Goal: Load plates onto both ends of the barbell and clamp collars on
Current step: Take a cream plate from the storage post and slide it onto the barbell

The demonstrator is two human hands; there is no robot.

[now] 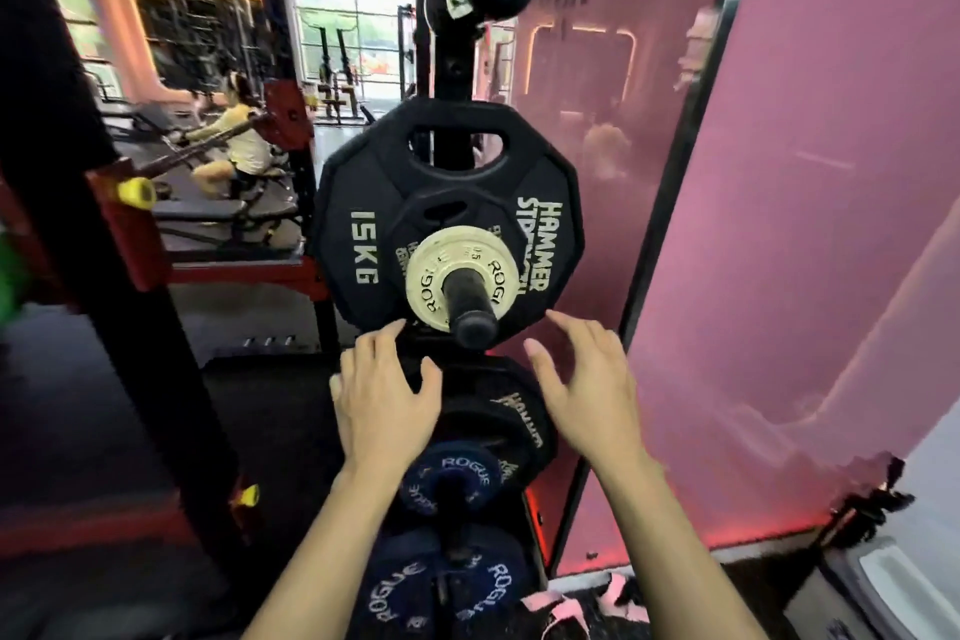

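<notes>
A black 15 kg Hammer Strength plate (363,203) hangs on a storage peg (467,307) of a rack upright. A smaller black plate (415,218) and a cream Rogue plate (423,286) sit in front of it. My left hand (384,395) and my right hand (587,385) hover just below the big plate's lower edge, fingers spread, holding nothing. Under my hands another black plate (504,411) and two blue Rogue plates (452,483) (441,582) sit on lower pegs. No barbell or collar is in view.
A pink wall panel (805,224) stands close on the right. A black and red rack post (104,276) rises on the left. A person sits on a machine (234,140) at the back left. Dark rubber floor lies below on the left.
</notes>
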